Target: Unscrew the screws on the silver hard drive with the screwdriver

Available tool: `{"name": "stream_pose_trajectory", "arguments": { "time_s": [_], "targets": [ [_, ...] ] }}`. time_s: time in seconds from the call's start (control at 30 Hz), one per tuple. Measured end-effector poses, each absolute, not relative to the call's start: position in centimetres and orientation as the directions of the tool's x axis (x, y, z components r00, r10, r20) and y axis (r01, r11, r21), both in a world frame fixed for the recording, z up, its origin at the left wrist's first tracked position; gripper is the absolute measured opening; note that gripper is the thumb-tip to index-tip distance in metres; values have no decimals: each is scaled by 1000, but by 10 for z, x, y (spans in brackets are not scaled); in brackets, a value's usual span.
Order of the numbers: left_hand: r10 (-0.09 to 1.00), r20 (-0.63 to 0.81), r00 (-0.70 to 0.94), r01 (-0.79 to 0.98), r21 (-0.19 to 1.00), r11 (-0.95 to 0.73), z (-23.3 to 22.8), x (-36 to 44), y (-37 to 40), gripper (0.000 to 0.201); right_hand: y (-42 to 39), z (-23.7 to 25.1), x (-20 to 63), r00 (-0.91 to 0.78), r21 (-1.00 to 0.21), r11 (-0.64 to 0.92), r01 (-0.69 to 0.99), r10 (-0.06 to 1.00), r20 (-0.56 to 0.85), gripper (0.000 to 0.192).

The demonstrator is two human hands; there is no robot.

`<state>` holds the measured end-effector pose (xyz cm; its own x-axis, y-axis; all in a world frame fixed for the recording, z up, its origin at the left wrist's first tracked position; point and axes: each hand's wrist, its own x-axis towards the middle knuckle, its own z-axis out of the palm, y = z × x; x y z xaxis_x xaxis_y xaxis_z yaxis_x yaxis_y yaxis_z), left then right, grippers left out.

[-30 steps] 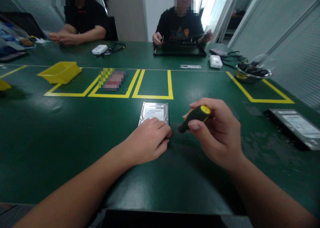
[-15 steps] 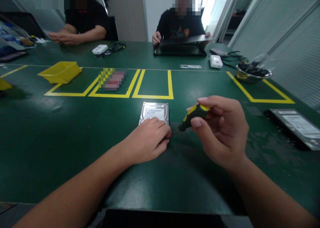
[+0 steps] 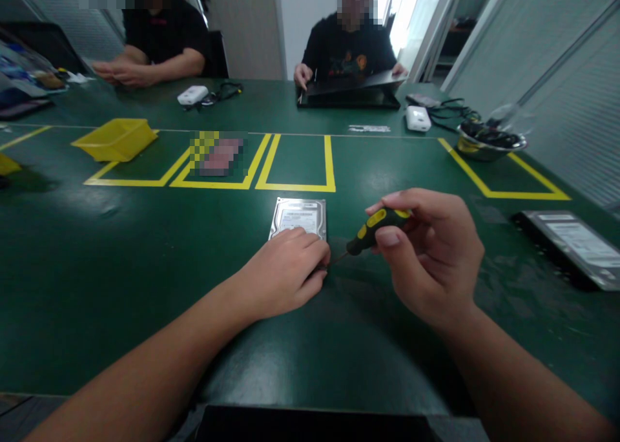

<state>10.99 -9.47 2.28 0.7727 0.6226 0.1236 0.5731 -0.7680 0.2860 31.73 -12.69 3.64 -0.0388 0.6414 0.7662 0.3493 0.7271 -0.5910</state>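
Observation:
A silver hard drive [image 3: 299, 216] with a printed label lies flat on the green table. My left hand [image 3: 293, 271] is closed over its near end and hides that part. In my right hand [image 3: 431, 254] is a screwdriver [image 3: 375, 230] with a black and yellow handle, pinched between thumb and fingers. Its thin shaft slants down to the left, reaching the drive's near right side beside my left fingers. The tip is hidden there, so I cannot tell exactly what it touches.
A second hard drive [image 3: 574, 245] lies at the right. Behind are a yellow bin [image 3: 116, 140], taped rectangles [image 3: 295, 188], a metal bowl [image 3: 491, 150] of dark items and white adapters [image 3: 418, 119] with cables. Across the table, one person [image 3: 349, 51] holds a dark panel; another [image 3: 165, 41] sits at left.
The screwdriver handle has turned in my right fingers and shifted slightly right. My left hand and the drive stay in place. The person opposite has tilted the dark panel a little.

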Motion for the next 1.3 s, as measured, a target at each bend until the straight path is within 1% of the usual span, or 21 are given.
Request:
{"name": "stream_pose_trajectory", "arguments": {
  "time_s": [0.13,0.27,0.4,0.77,0.9,1.0,1.07,1.17,1.3],
  "targets": [
    [628,128,767,582,273,-766,22,110,-94,7,-127,36,318,-17,-600,703,381,655,756,36],
    [634,135,761,586,274,-762,21,109,-94,8,-127,36,317,-9,-629,686,365,678,735,35],
    [647,134,751,595,289,-750,22,109,-93,9,-128,38,316,-7,-628,684,371,678,735,34],
    [664,119,738,608,311,-731,21,110,-94,10,-131,42,316,-57,-623,693,362,684,728,34],
    [664,111,740,601,336,-726,22,110,-93,9,-129,42,315,-81,-579,737,349,639,765,31],
    [660,109,743,590,359,-723,22,109,-93,9,-128,44,316,-98,-512,771,378,583,806,29],
    [663,116,739,590,363,-721,22,109,-93,10,-128,45,317,-104,-490,778,392,567,817,28],
    [664,121,738,588,368,-720,21,110,-93,8,-130,48,318,-115,-487,771,411,573,811,29],
    [659,134,740,579,372,-726,21,110,-93,8,-130,54,319,-121,-495,726,477,612,781,24]
  ]
}}
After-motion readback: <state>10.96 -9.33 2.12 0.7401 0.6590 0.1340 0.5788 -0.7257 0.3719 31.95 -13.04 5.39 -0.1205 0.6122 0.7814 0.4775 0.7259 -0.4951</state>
